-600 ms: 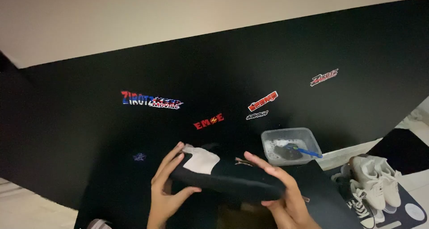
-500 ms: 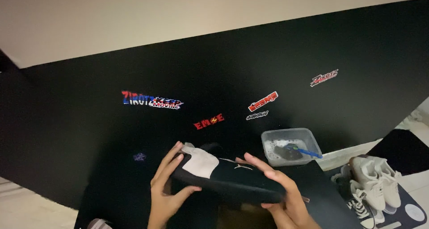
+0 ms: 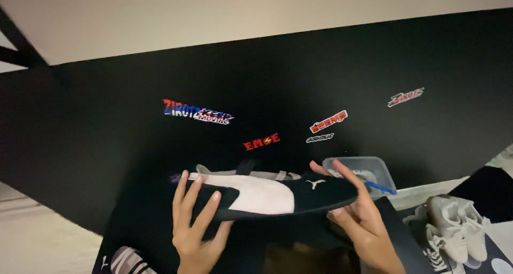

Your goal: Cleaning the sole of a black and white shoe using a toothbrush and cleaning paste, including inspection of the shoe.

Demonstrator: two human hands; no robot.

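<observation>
I hold a black and white low sneaker [image 3: 270,193] on its side in front of me, sole edge down, toe to the right. My left hand [image 3: 196,228] cups its heel end from below, fingers spread up the side. My right hand [image 3: 359,220] supports the toe end, fingers wrapped behind and under it. A dark strap loop shows above the shoe's opening.
A clear plastic tub [image 3: 360,170] with a blue-handled tool sits just behind the shoe's toe. A pair of white sneakers [image 3: 454,228] lies at lower right. A black surface with several coloured stickers [image 3: 197,111] fills the background. A striped item [image 3: 125,260] shows at bottom left.
The shoe has been turned up from lying flatter to showing its full side, and raised slightly. Both hands shifted with it, still holding heel and toe.
</observation>
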